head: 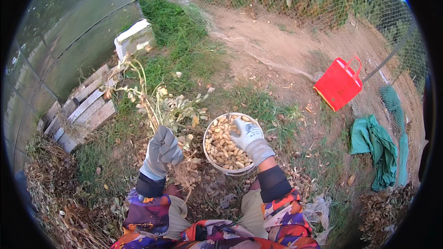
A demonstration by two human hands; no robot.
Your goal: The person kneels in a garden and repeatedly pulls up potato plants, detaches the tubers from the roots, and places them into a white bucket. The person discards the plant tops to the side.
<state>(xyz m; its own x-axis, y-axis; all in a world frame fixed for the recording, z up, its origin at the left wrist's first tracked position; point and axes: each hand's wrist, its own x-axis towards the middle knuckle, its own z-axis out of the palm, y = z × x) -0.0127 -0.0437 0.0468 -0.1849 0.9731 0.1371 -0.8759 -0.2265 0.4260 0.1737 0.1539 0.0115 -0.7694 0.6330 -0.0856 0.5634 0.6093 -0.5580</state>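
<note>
My left hand (162, 152), in a grey-and-white work glove, is closed around the stems of an uprooted peanut plant (152, 105). Its leafy, yellowing top points away from me, and its thin roots (187, 176) hang on the near side of the fist. Just right of it stands a round white bucket (206, 152) filled close to the rim with unshelled peanuts (225, 145). Over the bucket's right side is my gloved right hand (248, 135), slightly blurred, its thumb and fingers curved and apart. I see nothing between them; whether the fingertips touch the peanuts is unclear.
Dry plant litter (86, 211) covers the ground at my left. Stacked blocks (90, 110) and a white block (135, 38) stand along the left netting. To the right are a red bag (339, 84), a green sack (373, 148), clear plastic (317, 211) and a net fence (391, 55).
</note>
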